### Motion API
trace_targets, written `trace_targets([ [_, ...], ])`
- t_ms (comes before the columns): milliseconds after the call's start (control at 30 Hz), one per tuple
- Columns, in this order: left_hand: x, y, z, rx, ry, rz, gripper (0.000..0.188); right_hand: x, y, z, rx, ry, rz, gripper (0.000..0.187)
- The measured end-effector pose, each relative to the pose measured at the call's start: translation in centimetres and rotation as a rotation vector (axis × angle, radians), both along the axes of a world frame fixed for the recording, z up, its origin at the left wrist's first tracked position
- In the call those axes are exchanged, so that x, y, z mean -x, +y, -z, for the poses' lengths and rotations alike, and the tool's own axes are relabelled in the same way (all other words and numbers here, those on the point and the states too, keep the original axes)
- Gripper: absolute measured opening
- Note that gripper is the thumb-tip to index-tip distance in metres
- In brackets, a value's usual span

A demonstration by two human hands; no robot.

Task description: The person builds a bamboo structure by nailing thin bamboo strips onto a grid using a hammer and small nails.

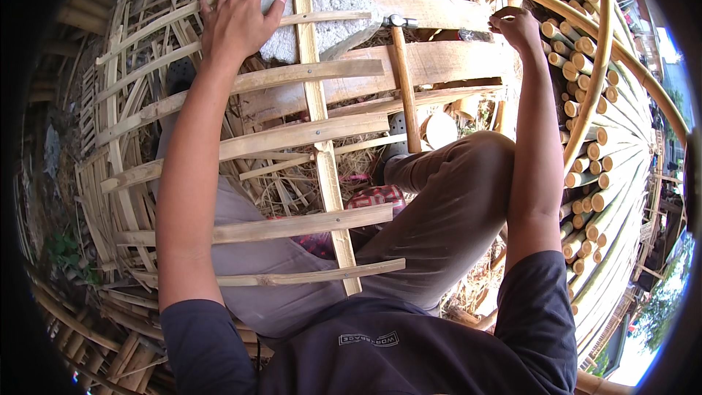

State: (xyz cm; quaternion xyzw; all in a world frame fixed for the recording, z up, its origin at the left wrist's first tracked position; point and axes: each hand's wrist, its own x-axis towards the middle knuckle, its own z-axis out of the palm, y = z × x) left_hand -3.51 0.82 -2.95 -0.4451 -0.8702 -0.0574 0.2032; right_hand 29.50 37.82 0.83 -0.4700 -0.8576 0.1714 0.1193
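Note:
A lattice of split bamboo slats (pixel 329 129) lies across my legs, joined by a lengthwise bamboo strip (pixel 327 172) with nail heads showing at several crossings. Its far end rests over a rough grey stone block (pixel 351 28). My left hand (pixel 240 20) lies on the far slats beside the stone, fingers spread. Right of the stone, a hammer (pixel 404 77) with a wooden handle rests head-away on wide bamboo pieces. Out at the right, my right hand (pixel 516 27) is apart from the lattice, its fingertips pinched together; anything between them is too small to make out.
Wide split bamboo pieces (pixel 439 62) lie beyond and right of the lattice. A large stack of cut bamboo poles (pixel 596 150) fills the right side, with curved poles (pixel 605 44) before it. Loose bamboo strips (pixel 121 197) and scraps cover the ground at left.

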Motion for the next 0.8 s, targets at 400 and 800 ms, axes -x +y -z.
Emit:
trace_targets([
  [400,-0.1,0.2,-0.3,0.022,-0.047,-0.001,0.058,-0.5,0.9,0.2,0.152,0.262,0.057,0.020],
  [800,-0.9,-0.2,-1.2,0.017,-0.095,-0.029,0.055,5.5,-4.7,-1.6,-0.004,0.408,-0.183,0.032],
])
